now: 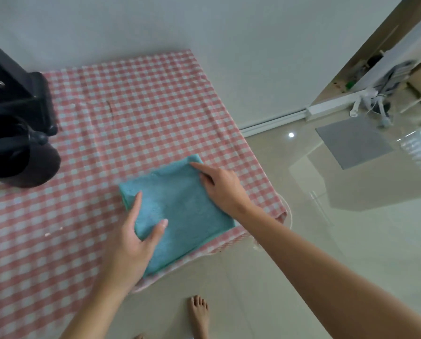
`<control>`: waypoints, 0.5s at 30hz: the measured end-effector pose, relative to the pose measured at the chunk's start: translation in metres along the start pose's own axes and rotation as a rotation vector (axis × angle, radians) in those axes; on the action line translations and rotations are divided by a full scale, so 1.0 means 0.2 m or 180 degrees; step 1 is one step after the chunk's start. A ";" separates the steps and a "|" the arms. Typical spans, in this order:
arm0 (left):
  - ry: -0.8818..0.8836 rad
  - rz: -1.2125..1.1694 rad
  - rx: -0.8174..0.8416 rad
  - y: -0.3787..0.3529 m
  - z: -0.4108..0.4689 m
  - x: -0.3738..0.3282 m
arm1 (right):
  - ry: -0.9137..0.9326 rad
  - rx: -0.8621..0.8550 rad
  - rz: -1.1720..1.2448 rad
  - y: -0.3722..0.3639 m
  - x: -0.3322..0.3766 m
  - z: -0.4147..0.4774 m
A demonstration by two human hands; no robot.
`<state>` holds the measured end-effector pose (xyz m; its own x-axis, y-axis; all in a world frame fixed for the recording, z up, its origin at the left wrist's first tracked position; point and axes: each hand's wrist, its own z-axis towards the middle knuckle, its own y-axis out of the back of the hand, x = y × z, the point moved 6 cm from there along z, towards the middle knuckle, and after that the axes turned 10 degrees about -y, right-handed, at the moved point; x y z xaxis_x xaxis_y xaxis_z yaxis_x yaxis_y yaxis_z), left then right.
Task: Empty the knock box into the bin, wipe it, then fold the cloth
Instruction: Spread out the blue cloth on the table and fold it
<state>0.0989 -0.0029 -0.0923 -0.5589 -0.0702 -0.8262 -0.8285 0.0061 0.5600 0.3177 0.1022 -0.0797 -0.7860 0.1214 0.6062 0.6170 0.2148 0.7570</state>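
Both hands flat, fingers spread: left hand and right hand pressing the blue cloth, folded to a rectangle at the worktop corner. Knock box sits well left of it. Folding looks nearly finished.

Left hand: palm down, fingers together and extended, thumb splayed out to the right, forearm entering from bottom edge. Right hand: palm down, index finger stretched forward, other fingers loosely curled, bare forearm running in long from lower right corner. Neither gripping anything.
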 end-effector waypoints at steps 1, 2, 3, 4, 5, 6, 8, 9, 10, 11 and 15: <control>-0.0051 -0.0013 0.0034 -0.06 0.01 -0.04 | -0.0023 -0.0026 -0.0069 0.05 -0.06 0.02; -0.0114 -0.0022 0.0084 -0.12 0.03 -0.08 | -0.0033 -0.0068 -0.0152 0.11 -0.12 0.04; -0.0184 -0.0020 0.0154 -0.18 0.05 -0.13 | -0.0030 -0.0123 -0.0251 0.16 -0.17 0.05; -0.0247 -0.0021 0.0227 -0.24 0.07 -0.16 | -0.0027 -0.0186 -0.0346 0.20 -0.22 0.07; -0.0296 -0.0028 0.0288 -0.29 0.09 -0.20 | -0.0032 -0.0248 -0.0407 0.25 -0.27 0.08; -0.0331 -0.0041 0.0337 -0.33 0.11 -0.24 | -0.0050 -0.0293 -0.0433 0.28 -0.32 0.09; -0.0428 0.0063 0.0409 -0.41 0.15 -0.30 | -0.0095 -0.0328 -0.0482 0.34 -0.41 0.12; -0.0497 0.0194 0.0431 -0.43 0.17 -0.32 | -0.0089 -0.0322 -0.0534 0.37 -0.44 0.13; -0.0539 0.0322 0.0459 -0.46 0.18 -0.33 | -0.0058 -0.0300 -0.0596 0.38 -0.46 0.13; -0.0549 0.0420 0.0496 -0.48 0.19 -0.34 | -0.0018 -0.0270 -0.0660 0.39 -0.48 0.14; -0.0522 0.1211 0.0533 -0.54 0.17 -0.37 | 0.0010 -0.0153 -0.0985 0.37 -0.55 0.16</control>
<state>0.2282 0.0363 -0.0942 -0.8120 0.1272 -0.5697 -0.5494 0.1632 0.8195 0.4493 0.1366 -0.0978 -0.9368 0.0544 0.3457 0.3496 0.1951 0.9164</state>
